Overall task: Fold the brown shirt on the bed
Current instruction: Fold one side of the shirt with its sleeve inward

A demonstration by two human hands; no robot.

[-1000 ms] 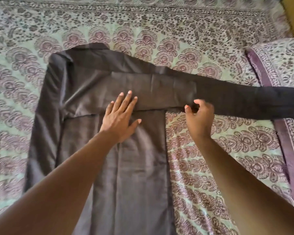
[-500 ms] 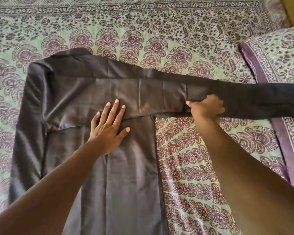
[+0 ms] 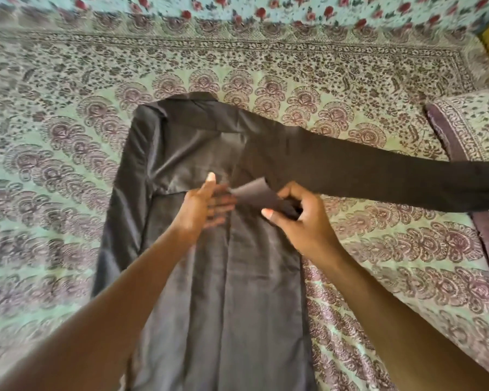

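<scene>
No readable text, no label, brand or number, on the brown shirt (image 3: pixel 237 292) or patterned bedspread (image 3: pixel 68 165) (floral print only)

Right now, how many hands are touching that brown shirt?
2. The left hand lies with straight fingers on the middle of the brown shirt. The right hand pinches a fold of fabric beside it, at the base of the outstretched sleeve.

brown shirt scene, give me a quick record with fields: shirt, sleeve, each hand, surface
shirt: brown shirt lies flat on the bed, collar at the far end
sleeve: right sleeve stretches out to the right toward a pillow
left hand: left hand rests flat on the chest, fingers straight
right hand: right hand pinches a lifted fold of fabric near the armpit
surface: patterned bedspread
</scene>
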